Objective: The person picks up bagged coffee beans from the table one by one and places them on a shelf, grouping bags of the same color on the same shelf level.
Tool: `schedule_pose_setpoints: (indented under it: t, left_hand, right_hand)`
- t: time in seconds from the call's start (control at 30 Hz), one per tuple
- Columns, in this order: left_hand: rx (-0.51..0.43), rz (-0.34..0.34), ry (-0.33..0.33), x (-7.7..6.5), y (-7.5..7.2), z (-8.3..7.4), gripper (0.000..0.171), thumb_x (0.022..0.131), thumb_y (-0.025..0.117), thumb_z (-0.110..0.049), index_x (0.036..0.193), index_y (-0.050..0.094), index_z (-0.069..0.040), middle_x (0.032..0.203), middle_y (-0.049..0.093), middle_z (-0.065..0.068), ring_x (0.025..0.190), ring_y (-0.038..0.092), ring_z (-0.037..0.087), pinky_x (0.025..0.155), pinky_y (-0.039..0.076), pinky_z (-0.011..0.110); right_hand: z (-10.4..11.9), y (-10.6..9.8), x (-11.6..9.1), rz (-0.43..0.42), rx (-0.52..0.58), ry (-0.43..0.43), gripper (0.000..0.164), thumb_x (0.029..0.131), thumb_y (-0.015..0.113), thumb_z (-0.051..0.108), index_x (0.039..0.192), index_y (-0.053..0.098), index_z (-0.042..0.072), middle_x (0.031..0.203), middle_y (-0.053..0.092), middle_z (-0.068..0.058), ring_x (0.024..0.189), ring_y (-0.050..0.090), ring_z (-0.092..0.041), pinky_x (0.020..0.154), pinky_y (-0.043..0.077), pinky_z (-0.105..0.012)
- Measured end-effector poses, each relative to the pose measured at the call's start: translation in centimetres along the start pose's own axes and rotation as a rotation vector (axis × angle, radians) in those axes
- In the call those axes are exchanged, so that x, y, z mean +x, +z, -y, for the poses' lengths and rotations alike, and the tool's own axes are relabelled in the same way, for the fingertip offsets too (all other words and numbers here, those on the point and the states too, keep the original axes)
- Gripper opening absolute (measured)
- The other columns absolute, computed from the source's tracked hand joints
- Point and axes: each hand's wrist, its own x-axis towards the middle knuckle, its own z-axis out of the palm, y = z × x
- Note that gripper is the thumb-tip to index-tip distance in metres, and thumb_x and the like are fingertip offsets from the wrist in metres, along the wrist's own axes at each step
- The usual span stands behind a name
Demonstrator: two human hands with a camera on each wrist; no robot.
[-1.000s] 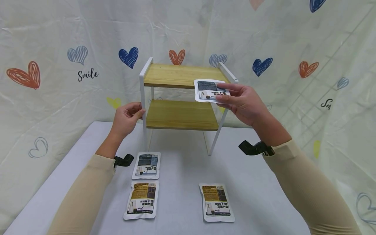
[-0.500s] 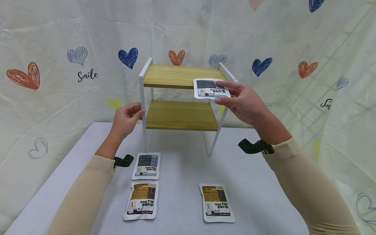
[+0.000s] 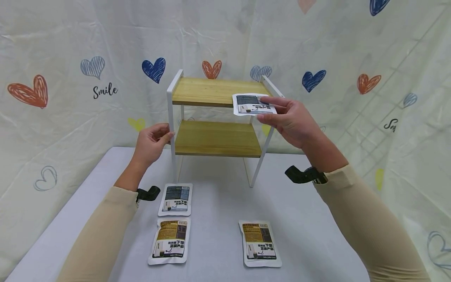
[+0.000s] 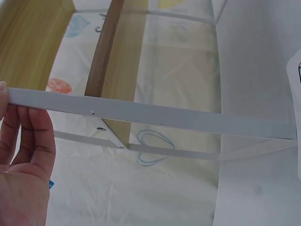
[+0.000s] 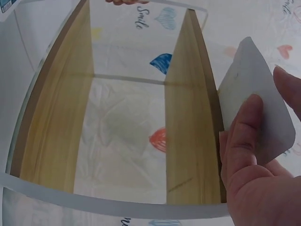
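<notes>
Jutting leftward from the right hand (image 3: 290,122), a white pouch (image 3: 248,104) is pinched at its right end near the upper shelf (image 3: 208,91); a white post (image 3: 171,117) is gripped by the left hand (image 3: 152,141).

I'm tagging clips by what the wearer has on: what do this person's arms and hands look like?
The left sleeve and right sleeve are long, plain beige fabric, the right one creased in folds lower down. A bent black wrist device sits near each cuff: left device, right device. The left hand and right hand are bare; no gloves or cables show.
</notes>
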Motion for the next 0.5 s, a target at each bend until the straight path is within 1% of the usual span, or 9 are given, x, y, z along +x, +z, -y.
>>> schedule_pose_setpoints:
  t: [0.13,0.2,0.33,0.4,0.5]
  left_hand:
    - [-0.009,0.008,0.003,0.01,0.14,-0.10,0.030,0.099,0.069,-0.018,0.124,0.071,-0.003,0.109,0.073,0.017,0.089,0.069,0.005,0.079,0.059,0.015]
    - [-0.010,0.008,0.001,0.03,0.22,-0.13,0.030,0.099,0.069,-0.019,0.124,0.071,-0.003,0.112,0.071,0.023,0.090,0.069,0.005,0.080,0.059,0.015]
    - [0.002,-0.002,-0.007,0.00,0.20,0.05,0.031,0.099,0.069,-0.020,0.125,0.071,-0.004,0.113,0.072,0.023,0.090,0.069,0.004,0.081,0.058,0.015]
    - [0.005,-0.009,-0.010,-0.03,0.14,0.10,0.030,0.099,0.069,-0.021,0.125,0.071,-0.005,0.113,0.072,0.021,0.089,0.070,0.004,0.081,0.059,0.015]
    - [0.005,-0.014,-0.009,-0.04,0.07,0.14,0.030,0.098,0.070,-0.021,0.124,0.071,-0.006,0.111,0.074,0.014,0.088,0.070,0.004,0.080,0.059,0.015]
  right_hand:
    - [0.03,0.10,0.08,-0.050,-0.009,0.018,0.068,0.085,0.083,0.008,0.147,0.057,0.016,0.153,0.045,-0.012,0.127,0.057,-0.030,0.092,0.058,-0.020]
    - [0.04,0.15,0.14,-0.067,-0.011,0.025,0.069,0.084,0.084,0.009,0.147,0.057,0.015,0.154,0.045,-0.013,0.126,0.058,-0.029,0.091,0.058,-0.019]
    - [0.03,0.27,0.33,-0.078,-0.022,0.022,0.069,0.084,0.085,0.012,0.147,0.057,0.015,0.155,0.045,-0.013,0.125,0.058,-0.029,0.090,0.058,-0.019]
    - [0.07,0.38,0.40,-0.084,-0.033,0.015,0.069,0.083,0.085,0.014,0.146,0.058,0.015,0.154,0.046,-0.013,0.124,0.059,-0.029,0.091,0.058,-0.019]
    - [0.13,0.48,0.52,-0.100,-0.049,0.002,0.067,0.083,0.086,0.015,0.144,0.060,0.014,0.150,0.050,-0.014,0.120,0.063,-0.028,0.090,0.059,-0.019]
